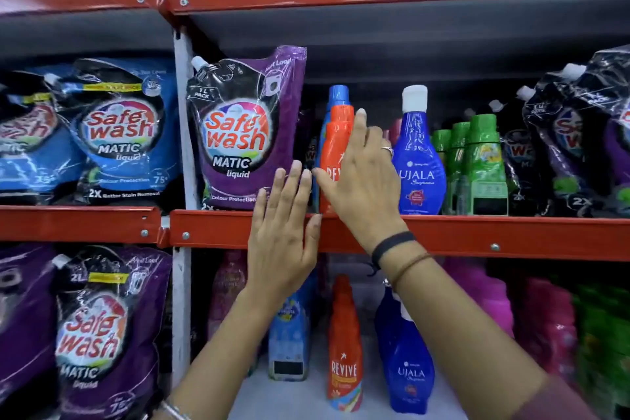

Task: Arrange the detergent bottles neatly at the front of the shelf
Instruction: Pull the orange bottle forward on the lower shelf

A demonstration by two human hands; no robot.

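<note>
An orange Revive bottle [335, 143] stands at the front of the middle shelf [511, 237], with a blue-capped bottle [338, 95] directly behind it. My right hand [361, 177] wraps around the orange bottle, thumb across its front and fingers up its right side. My left hand [283, 228] is flat and open in front of the red shelf edge, fingers pointing up, just left of the bottle and holding nothing. A blue Ujala bottle [421, 160] with a white cap stands to the right. Beyond it is a row of green bottles [484, 160].
A purple Safewash pouch [238, 133] leans at the left of the bay, beside a white upright post [184, 119]. Dark pouches [572, 140] fill the right. The lower shelf holds another Revive bottle [344, 351], an Ujala bottle [410, 372], a light blue bottle [289, 334] and pink bottles [487, 293].
</note>
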